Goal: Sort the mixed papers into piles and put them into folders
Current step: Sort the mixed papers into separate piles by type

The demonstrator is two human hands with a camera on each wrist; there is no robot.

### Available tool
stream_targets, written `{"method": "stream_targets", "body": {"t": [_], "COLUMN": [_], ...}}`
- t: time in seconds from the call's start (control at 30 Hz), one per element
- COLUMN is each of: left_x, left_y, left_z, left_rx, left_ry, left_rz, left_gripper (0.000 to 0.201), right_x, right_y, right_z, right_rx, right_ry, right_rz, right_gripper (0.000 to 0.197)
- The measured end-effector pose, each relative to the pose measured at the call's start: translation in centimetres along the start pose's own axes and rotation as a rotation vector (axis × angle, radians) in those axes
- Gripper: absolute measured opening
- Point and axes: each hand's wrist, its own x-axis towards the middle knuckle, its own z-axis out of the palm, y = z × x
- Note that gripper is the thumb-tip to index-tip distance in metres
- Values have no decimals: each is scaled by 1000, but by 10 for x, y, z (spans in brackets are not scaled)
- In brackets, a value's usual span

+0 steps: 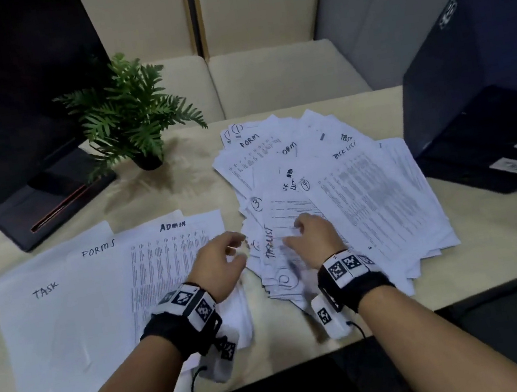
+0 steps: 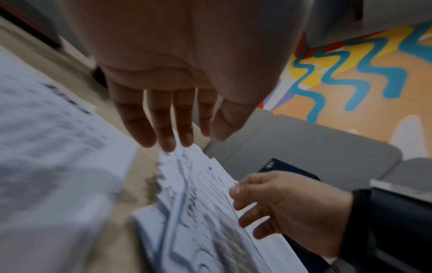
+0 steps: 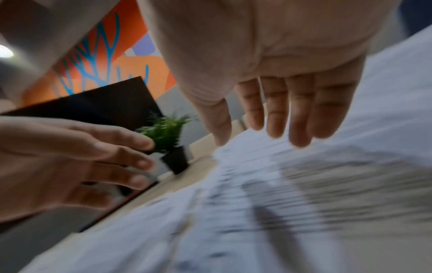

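On the bench (image 1: 181, 187), in the head view, the mixed papers (image 1: 350, 188) lie fanned at the right, beside sorted sheets (image 1: 62, 294) headed TASK, FORMS and ADMIN; labelled folders (image 1: 467, 156) sit further right. The left hand (image 1: 218, 263) hovers at the heap's near corner, the right hand (image 1: 312, 236) over it. Left wrist view: grip wide, empty. Right wrist view: grip likewise wide, holding nothing. Loosely fanned sheets could slide, or several lift together and get misfiled.

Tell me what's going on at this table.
A person is sorting papers bare-handed. The right grip reaches, fingers straight, onto the mixed heap. The left grip hovers open over the ADMIN pile edge beside that heap, holding nothing. Piles headed TASK and FORMS lie further left. Most papers sit unsorted in the heap.
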Motion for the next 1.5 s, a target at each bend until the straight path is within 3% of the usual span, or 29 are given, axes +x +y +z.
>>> {"method": "stream_targets", "body": {"t": [0.17, 0.23, 0.3, 0.43, 0.57, 0.63, 0.7, 0.73, 0.9, 1.07, 1.2, 1.27, 1.33, 1.4, 1.5], "left_x": [25, 30, 34, 40, 39, 40, 41, 41, 23, -9, -17, -15, -8, -1, 9], "left_y": [39, 49, 57, 69, 87, 92, 93, 93, 75, 48, 45, 49, 54, 55, 55], "left_z": [45, 61, 78, 105, 122, 127, 129, 127, 93, 57, 59, 68, 79, 88, 98], "left_rx": [-33, -43, -41, -45, -194, -289, -264, -234, -235, -254, -277, -294, -290, -272, -216], "left_ry": [-57, -79, -100, -121, -90, -17, 101, 167, 376, 634, 626, 594, 524, 443, 358], "left_rz": [9, -29, -69, -121, -149, -185, -190, -200, -330, -452, -477, -455, -428, -434, -470], "left_gripper": [29, 28, 27, 27, 49, 61, 52, 46, 37, 34, 32, 32, 33, 40, 62], "right_x": [21, 23, 25, 25, 9, -2, -6, -3, 43, 78, 101, 105, 104, 101, 98], "right_y": [81, 105, 122, 124, 112, 104, 103, 105, 129, 126, 140, 152, 158, 161, 162], "right_z": [-40, -42, -43, -38, -39, -40, -42, -45, -76, -90, -107, -116, -121, -121, -129], "right_rx": [-253, -306, -329, -440, -79, 113, 161, 140, 12, -253, -267, -285, -302, -286, -153], "right_ry": [104, 94, 53, 64, 107, -44, -207, -217, -28, 85, 200, 159, 135, 160, 293], "right_rz": [135, 151, 136, -33, -334, -467, -546, -559, -313, -256, 46, 220, 302, 285, 193], "right_gripper": [56, 69, 69, 32, 15, 15, 25, 28, 36, 52, 79, 99, 111, 107, 69]}}
